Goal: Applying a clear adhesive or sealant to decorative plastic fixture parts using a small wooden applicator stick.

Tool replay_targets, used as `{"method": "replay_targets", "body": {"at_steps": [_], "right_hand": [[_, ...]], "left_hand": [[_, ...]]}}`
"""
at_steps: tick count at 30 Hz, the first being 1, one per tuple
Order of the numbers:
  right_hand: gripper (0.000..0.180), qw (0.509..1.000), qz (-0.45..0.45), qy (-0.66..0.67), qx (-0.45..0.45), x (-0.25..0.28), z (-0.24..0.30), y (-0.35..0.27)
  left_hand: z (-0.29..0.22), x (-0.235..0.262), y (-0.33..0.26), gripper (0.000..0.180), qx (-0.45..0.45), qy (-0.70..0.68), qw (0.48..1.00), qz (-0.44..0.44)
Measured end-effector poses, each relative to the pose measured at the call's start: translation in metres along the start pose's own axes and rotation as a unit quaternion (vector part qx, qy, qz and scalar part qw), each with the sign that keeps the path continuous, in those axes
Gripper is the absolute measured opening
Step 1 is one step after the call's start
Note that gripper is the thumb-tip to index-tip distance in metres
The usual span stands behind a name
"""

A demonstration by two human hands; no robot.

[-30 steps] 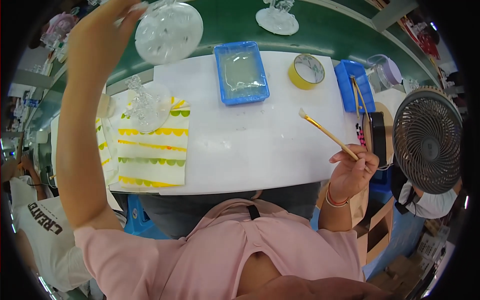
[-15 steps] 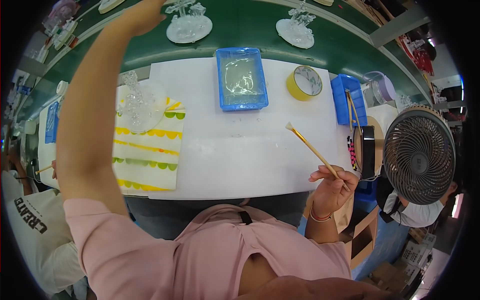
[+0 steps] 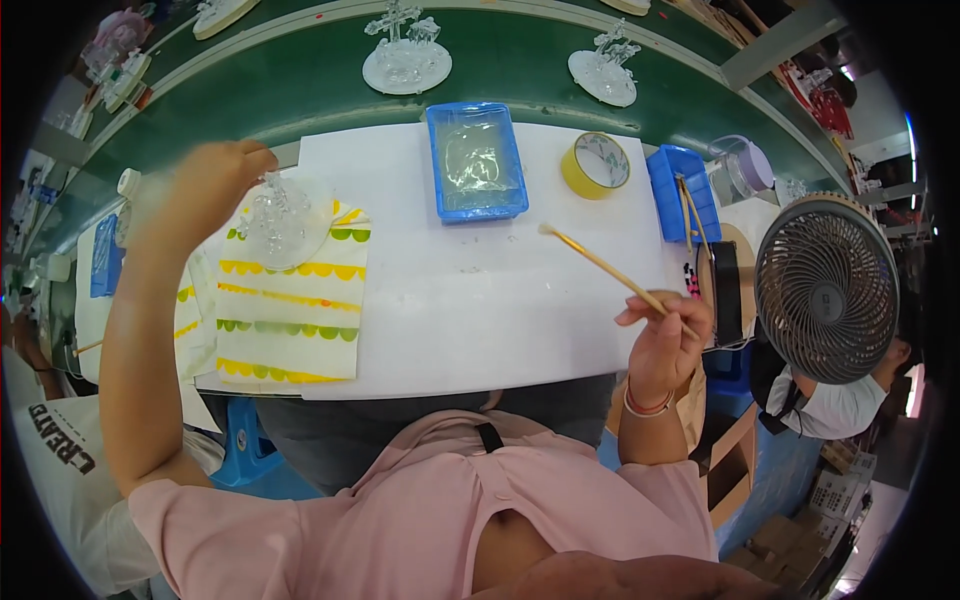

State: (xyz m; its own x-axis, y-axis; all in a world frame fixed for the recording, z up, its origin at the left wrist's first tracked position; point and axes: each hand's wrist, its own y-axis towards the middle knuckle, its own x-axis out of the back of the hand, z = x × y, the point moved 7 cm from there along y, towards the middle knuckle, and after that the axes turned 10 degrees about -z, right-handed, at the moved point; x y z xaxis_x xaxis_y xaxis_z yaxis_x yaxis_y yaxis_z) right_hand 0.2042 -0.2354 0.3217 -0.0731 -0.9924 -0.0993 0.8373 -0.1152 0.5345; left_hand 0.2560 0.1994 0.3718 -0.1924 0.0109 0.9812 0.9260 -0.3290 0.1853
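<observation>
My right hand (image 3: 668, 335) is closed round the handle of a thin wooden brush (image 3: 605, 268), its pale bristles pointing up and left over the white table sheet. My left hand (image 3: 225, 168), a little blurred, has its curled fingers just at the top of a clear ornament (image 3: 278, 215) with a round base. Whether the fingers grip it or only hover beside it I cannot tell. The ornament rests on a white cloth (image 3: 290, 345) with yellow and green scalloped stripes. Beyond the sheet's middle lies a blue tray (image 3: 433, 190) holding clear, shiny contents.
A yellow tape roll (image 3: 596, 166) stands right of the tray. Farther right are a blue bin (image 3: 664, 185) with wooden sticks, a lidded jar (image 3: 738, 165) and a black fan (image 3: 827, 290). Clear ornaments (image 3: 408, 68) on white bases stand on the green surface behind. A co-worker's white sleeve (image 3: 75, 490) shows at left.
My left hand has come back from the green surface, down toward the ornament on the cloth. The brush in my right hand has shifted slightly left and up.
</observation>
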Motion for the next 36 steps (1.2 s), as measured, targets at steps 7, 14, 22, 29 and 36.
{"method": "replay_targets", "body": {"at_steps": [7, 14, 22, 29, 36], "right_hand": [[0.012, 0.996, 0.077, -0.047, 0.017, -0.033, 0.009, 0.041], [0.008, 0.978, 0.175, -0.114, -0.003, -0.066, -0.013, 0.056], [0.006, 0.929, 0.258, -0.257, 0.065, -0.116, -0.030, 0.051], [0.006, 0.920, 0.284, -0.260, 0.080, -0.126, -0.035, 0.047], [0.009, 0.959, 0.208, -0.189, -0.047, -0.109, -0.042, 0.057]], "left_hand": [[-0.011, 0.073, -0.003, 0.017, 0.047, -0.035, 0.993, -0.100], [-0.087, 0.062, -0.033, 0.015, 0.048, -0.129, 0.959, -0.247], [-0.134, -0.005, -0.042, 0.018, 0.124, -0.287, 0.915, -0.254], [-0.131, -0.015, -0.047, 0.029, 0.138, -0.309, 0.897, -0.285], [-0.127, -0.044, -0.065, 0.019, 0.241, -0.366, 0.868, -0.235]]}}
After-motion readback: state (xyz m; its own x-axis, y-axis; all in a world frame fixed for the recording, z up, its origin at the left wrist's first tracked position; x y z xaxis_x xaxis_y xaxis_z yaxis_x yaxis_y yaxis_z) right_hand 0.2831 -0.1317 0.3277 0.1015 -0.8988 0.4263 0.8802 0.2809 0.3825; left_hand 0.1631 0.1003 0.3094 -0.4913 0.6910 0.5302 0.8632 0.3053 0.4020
